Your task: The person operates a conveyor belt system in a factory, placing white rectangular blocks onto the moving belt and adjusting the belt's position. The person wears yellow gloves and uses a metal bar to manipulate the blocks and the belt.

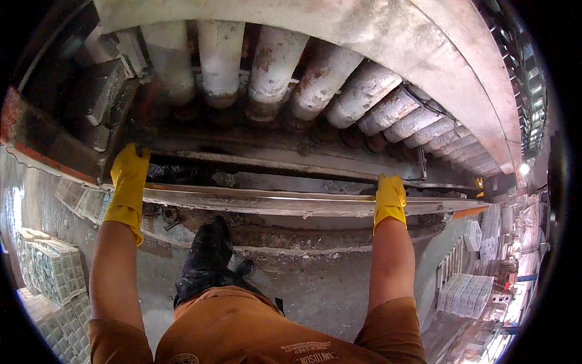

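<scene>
Both of my hands wear yellow rubber gloves. My left hand (pixel 129 182) reaches forward at the left, its fingers on the dark, dirty edge of the machine frame just above a long pale metal rail (pixel 267 201). My right hand (pixel 390 197) is curled over the same rail further right, gripping its top edge. Above the rail runs a row of thick, crusted grey rollers (pixel 273 67) under a curved pale cover (pixel 376 36). My raised knee and dark boot (pixel 209 255) rest against the grimy ledge below the rail.
Stacks of pale grey moulded blocks (pixel 51 270) stand on the floor at lower left, and more stacks (pixel 464 294) at lower right. A rusty orange-edged frame (pixel 42 151) juts out at far left. Bare concrete floor (pixel 315 291) lies beneath me.
</scene>
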The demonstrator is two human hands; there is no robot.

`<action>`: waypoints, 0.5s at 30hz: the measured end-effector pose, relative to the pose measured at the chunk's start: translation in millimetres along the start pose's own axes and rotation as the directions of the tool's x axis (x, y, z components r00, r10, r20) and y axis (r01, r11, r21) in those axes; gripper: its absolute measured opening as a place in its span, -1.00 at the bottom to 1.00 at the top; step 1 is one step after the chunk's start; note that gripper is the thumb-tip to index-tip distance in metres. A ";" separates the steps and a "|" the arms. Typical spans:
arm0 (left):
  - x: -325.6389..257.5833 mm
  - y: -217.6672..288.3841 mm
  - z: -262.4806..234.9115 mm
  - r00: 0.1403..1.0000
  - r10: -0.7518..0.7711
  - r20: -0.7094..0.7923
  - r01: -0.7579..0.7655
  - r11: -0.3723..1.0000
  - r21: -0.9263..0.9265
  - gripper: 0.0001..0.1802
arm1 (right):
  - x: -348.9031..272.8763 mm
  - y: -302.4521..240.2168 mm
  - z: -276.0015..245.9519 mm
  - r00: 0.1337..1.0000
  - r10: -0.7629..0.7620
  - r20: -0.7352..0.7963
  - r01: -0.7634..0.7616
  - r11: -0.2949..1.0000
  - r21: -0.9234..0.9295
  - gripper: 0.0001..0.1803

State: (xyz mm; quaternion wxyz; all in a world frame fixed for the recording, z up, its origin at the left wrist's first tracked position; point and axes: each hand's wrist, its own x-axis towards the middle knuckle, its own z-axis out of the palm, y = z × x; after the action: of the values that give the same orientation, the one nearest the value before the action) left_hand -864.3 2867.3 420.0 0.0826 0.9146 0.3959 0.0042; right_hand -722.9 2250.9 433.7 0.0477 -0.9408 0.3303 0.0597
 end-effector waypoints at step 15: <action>-27.7 -23.9 7.3 1.000 0.018 -0.008 -0.018 1.000 0.000 -0.44 | -3.2 42.8 27.9 0.996 -0.029 -0.082 0.027 0.999 -0.033 -0.39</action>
State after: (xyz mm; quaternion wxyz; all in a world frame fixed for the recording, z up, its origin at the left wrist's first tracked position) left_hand -900.1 2862.2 410.7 0.0810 0.9181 0.3878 0.0087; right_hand -754.5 2223.3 404.4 0.0201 -0.9476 0.3177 0.0256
